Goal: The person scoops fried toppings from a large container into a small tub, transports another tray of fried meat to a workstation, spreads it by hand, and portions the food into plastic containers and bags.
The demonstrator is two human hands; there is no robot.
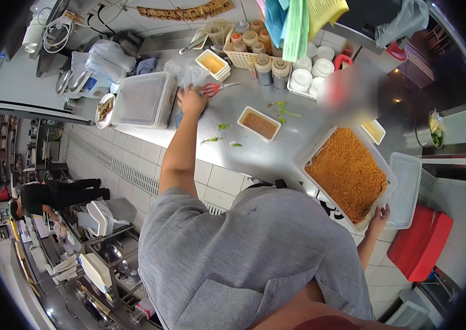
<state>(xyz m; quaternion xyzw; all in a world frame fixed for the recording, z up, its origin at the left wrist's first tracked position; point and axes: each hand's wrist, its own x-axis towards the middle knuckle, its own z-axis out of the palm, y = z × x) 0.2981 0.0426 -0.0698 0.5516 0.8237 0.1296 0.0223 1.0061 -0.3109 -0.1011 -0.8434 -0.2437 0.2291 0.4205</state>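
Observation:
My left hand (191,102) is over the far left part of the steel counter, its fingers curled. Against its fingertips lie red-handled scissors (211,89), with a crumpled clear plastic bag (186,71) just beyond. A dark bluish cloth (179,117) shows by the wrist; what the fingers hold, if anything, is hidden. At the lower right, my right hand (377,219) grips the near corner of a plastic tub (316,175) of orange-brown crumbs (348,170), which overhangs the counter's front edge. Between my hands sits a small white tray (259,124) with brown filling.
Green leaf scraps (223,127) lie about the counter. A lidded clear box (142,99) stands left, near a plate (104,111). Sauce bottles (264,69) and white lidded cups (301,79) line the back. A red bin (420,242) stands right. Another person (51,198) works behind, left.

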